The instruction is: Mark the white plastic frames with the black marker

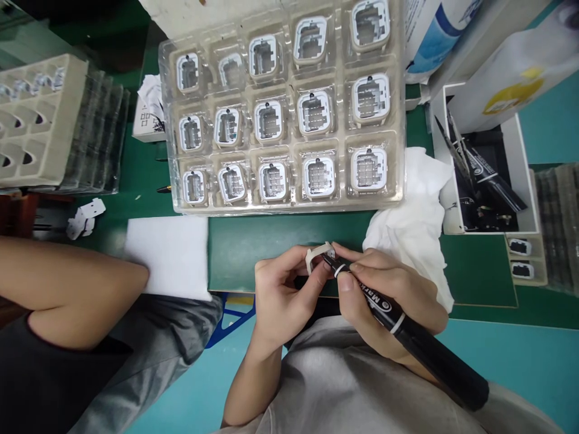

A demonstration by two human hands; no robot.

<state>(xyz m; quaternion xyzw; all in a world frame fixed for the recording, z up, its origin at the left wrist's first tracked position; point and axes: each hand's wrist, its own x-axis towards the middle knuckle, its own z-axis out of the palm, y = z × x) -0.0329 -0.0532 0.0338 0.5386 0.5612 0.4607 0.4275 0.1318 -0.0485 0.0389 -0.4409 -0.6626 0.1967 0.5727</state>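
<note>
Between the thumb and fingers of my left hand (284,295) is a small pale plastic frame (318,252), turned on edge. My right hand (384,283) grips a black marker (407,328), its tip at the inner side of the frame; whether it touches cannot be made out. A fingertip of the right hand is close to the frame's far edge. Above both hands lies a clear plastic tray (280,208) with rows of similar white frames (272,182) in its pockets. The pocket side of the held frame is partly hidden by my fingers.
A white cloth (407,223) lies right of my hands. Beyond it, a white box (520,150) holds tweezers (456,144) and markers (493,181). Bottles stand behind. To the left are a white pad (167,253), a co-worker's arm (72,283) and stacked trays (94,132).
</note>
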